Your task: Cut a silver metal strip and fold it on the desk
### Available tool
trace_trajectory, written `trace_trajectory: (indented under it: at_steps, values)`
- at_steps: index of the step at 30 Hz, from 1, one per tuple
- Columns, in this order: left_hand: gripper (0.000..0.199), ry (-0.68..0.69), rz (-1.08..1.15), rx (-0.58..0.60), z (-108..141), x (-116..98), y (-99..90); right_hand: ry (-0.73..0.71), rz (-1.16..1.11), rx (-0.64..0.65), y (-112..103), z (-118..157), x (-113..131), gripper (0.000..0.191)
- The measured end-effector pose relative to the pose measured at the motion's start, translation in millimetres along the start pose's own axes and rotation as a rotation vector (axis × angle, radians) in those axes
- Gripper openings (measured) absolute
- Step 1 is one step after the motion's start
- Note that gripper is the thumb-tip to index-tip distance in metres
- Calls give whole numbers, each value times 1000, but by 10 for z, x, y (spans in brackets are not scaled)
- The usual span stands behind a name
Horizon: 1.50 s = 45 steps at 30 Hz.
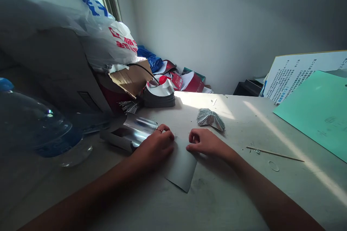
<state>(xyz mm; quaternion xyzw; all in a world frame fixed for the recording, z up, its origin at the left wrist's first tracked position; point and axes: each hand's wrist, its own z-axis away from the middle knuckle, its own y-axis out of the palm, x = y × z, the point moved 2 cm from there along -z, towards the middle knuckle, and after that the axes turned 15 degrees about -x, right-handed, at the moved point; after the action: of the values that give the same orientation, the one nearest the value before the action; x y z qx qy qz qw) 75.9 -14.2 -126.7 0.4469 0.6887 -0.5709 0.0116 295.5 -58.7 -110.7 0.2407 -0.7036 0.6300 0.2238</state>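
A grey, slightly shiny sheet (181, 171) lies between my hands, with one corner pointing towards me. My left hand (159, 143), a ring on one finger, is curled over the sheet's left edge. Across from it my right hand (205, 142) pinches the right edge between thumb and fingertips. Left of my left hand sits a stack of curved silver sheets (139, 129) in an opened box. Just beyond my right hand rests a fan-shaped bundle of thin silver strips (210, 119), tied at its middle. The sheet's far edge is partly hidden by my fingers.
A thin wooden stick (276, 154) and a rubber band (273, 166) lie to the right. A large plastic bottle (35, 122) stands at the left. Behind are a stack of curved pieces (159, 97) and plastic bags (111, 43). A green board (317, 108) is at the right.
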Motion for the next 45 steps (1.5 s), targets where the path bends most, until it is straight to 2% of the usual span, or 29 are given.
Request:
trace_trajectory:
  at_steps: [3, 8, 14, 22, 27, 31, 35, 39, 41, 45]
  values:
    - [16, -1, -41, 36, 8, -33, -14, 3, 81, -39, 4, 18, 29, 28]
    - [18, -25, -110, 82, 9, -103, -53, 15, 114, -12, 15, 35, 26, 30]
    - [16, 11, -139, 105, 21, -181, -79, 4, 158, -18, 30, 38, 27, 31]
    - [23, -15, -247, 77, 80, -235, -76, -33, 158, -20, 54, 66, 68, 27]
    - [22, 28, -302, 104, 102, -286, -83, -61, 77, -136, 56, -14, -31, 13]
    - [23, 71, -296, 138, 120, -297, -98, -11, -51, -281, 7, -90, -119, 6]
    - [24, 97, -303, 119, 134, -322, -112, 12, -80, -382, -23, -107, -136, 8]
    - [22, 241, -312, 59, 137, -407, -107, 39, -80, -482, -32, -93, -122, 12]
    - [24, 303, -231, 73, 140, -435, -91, 57, -73, -508, -34, -86, -115, 14]
    - [23, 366, -129, 121, 133, -429, -63, 35, -123, -461, -31, -82, -87, 16]
